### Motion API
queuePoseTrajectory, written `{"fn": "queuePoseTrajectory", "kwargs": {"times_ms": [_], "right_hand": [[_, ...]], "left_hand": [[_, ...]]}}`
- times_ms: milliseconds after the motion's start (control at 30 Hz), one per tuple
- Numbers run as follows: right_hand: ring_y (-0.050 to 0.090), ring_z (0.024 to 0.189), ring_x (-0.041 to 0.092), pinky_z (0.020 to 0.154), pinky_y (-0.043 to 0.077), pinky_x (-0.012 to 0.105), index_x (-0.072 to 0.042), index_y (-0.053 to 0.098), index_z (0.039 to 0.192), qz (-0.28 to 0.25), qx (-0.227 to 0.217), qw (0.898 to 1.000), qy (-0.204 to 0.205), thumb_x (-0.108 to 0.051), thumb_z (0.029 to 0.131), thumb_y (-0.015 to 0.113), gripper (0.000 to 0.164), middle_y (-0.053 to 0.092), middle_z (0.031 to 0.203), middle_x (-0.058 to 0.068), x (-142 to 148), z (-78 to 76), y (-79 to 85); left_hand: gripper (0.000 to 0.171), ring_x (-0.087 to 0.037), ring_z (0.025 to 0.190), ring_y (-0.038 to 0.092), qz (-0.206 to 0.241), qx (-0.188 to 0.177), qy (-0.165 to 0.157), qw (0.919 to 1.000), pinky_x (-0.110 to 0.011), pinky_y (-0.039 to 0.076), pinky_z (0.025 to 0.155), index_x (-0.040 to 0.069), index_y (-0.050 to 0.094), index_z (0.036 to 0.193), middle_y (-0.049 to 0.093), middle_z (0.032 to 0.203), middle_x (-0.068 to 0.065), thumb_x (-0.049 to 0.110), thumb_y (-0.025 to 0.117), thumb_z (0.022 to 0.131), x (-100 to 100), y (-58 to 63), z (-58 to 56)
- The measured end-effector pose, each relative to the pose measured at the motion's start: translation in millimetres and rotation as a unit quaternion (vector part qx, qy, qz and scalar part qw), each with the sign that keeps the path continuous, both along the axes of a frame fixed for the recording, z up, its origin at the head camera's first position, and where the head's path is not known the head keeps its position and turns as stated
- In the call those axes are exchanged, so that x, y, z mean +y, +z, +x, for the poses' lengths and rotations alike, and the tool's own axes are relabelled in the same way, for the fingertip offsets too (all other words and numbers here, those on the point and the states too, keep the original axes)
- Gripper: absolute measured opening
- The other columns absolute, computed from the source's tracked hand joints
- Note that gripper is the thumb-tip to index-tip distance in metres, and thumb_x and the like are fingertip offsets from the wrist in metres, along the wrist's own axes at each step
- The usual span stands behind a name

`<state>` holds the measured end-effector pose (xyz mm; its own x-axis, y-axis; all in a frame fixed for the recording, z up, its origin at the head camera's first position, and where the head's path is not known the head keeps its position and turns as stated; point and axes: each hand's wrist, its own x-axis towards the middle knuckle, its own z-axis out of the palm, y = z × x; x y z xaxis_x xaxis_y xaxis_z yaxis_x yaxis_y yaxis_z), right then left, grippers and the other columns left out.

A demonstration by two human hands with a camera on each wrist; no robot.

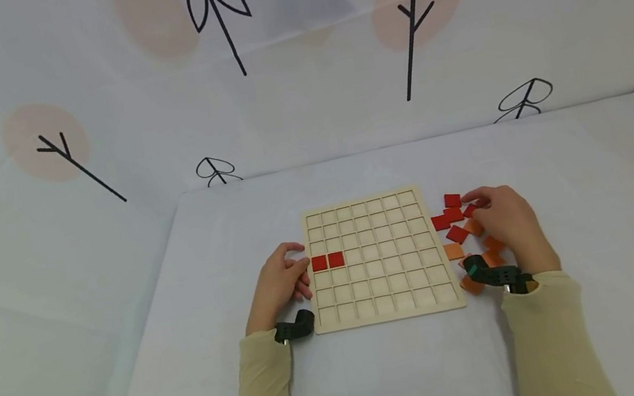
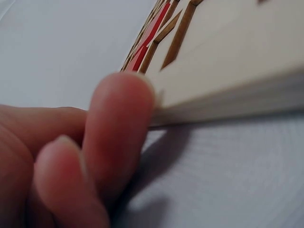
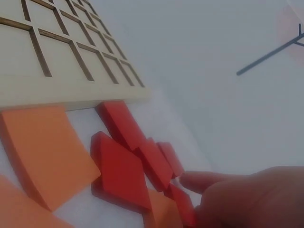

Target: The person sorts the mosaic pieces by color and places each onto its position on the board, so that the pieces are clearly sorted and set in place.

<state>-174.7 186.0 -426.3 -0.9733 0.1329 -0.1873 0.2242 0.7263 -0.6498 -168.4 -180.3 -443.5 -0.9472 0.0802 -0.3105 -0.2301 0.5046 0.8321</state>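
A pale wooden grid board (image 1: 391,320) lies flat on the white cloth, with two red square tiles (image 1: 327,262) side by side in cells at its left edge. My left hand (image 1: 276,281) rests beside that edge, its fingers loosely bent; in the left wrist view a fingertip (image 2: 121,107) touches the board's side. To the right of the board, my right hand (image 1: 505,219) reaches over a loose group of tiles. Its extended finger (image 3: 209,180) is close to a red tile (image 3: 180,204) at the group's far side. The thumb is hard to make out.
Several red tiles (image 1: 457,233) and orange tiles (image 1: 454,251) lie scattered along the board's right edge, some overlapping. A few orange ones are partly hidden under the right wrist and its black camera mount (image 1: 492,274). A patterned cloth (image 1: 325,97) rises behind the table.
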Motion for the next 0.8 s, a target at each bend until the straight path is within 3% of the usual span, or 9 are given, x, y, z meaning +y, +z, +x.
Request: {"fn": "queuePoseTrajectory", "kwargs": {"times_ms": [267, 500, 800], "right_hand": [[0.038, 0.095, 0.038, 0.06, 0.044, 0.032, 0.0, 0.051, 0.118, 0.017, 0.005, 1.0, -0.003, -0.006, 0.085, 0.05, 0.033, 0.043, 0.108, 0.025, -2.6, 0.7, 0.9], [0.038, 0.097, 0.039, 0.07, 0.045, 0.042, 0.002, 0.046, 0.123, 0.031, 0.001, 0.999, -0.029, -0.01, 0.084, 0.052, 0.04, 0.041, 0.11, 0.026, -3.8, 0.3, 0.2], [0.039, 0.095, 0.038, 0.065, 0.045, 0.037, 0.002, 0.043, 0.123, 0.013, 0.007, 0.999, -0.045, -0.01, 0.083, 0.055, 0.043, 0.04, 0.11, 0.026, -3.5, -0.6, -0.3]], "left_hand": [[0.029, -0.026, 0.051, 0.061, 0.001, -0.003, 0.005, 1.0, -0.032, 0.049, 0.046, 0.02, 0.044, 0.117, 0.059, 0.069, -0.012, 0.024, 0.054, 0.09, -0.5, 0.6, 0.3], [0.029, -0.025, 0.051, 0.061, 0.0, -0.001, 0.003, 1.0, -0.032, 0.049, 0.046, 0.019, 0.045, 0.117, 0.059, 0.069, -0.012, 0.024, 0.054, 0.09, 0.5, 1.3, 0.7], [0.029, -0.025, 0.051, 0.061, -0.005, -0.005, 0.008, 0.9999, -0.032, 0.049, 0.046, 0.02, 0.045, 0.117, 0.059, 0.069, -0.012, 0.025, 0.054, 0.09, 0.7, 1.5, 0.3]]}}
